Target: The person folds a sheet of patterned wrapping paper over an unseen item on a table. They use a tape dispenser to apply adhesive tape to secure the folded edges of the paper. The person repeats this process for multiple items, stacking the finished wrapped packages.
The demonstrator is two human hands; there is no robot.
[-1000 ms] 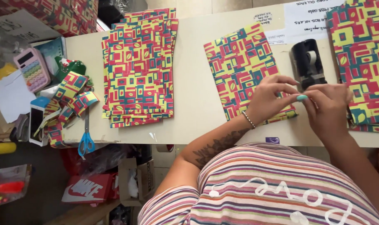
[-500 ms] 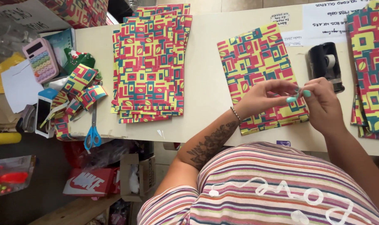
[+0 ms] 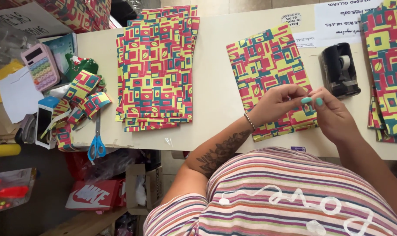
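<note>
A pale cream table [image 3: 216, 87] fills the upper part of the view, evenly lit by soft daylight; its front edge is chipped near the left corner; below it the floor [image 3: 41, 205] lies in shadow, dark and cluttered; a small open cardboard box [image 3: 141, 185] and a red shoe box [image 3: 91, 196] sit there; pale floor tiles [image 3: 233, 4] show beyond the far edge.
</note>
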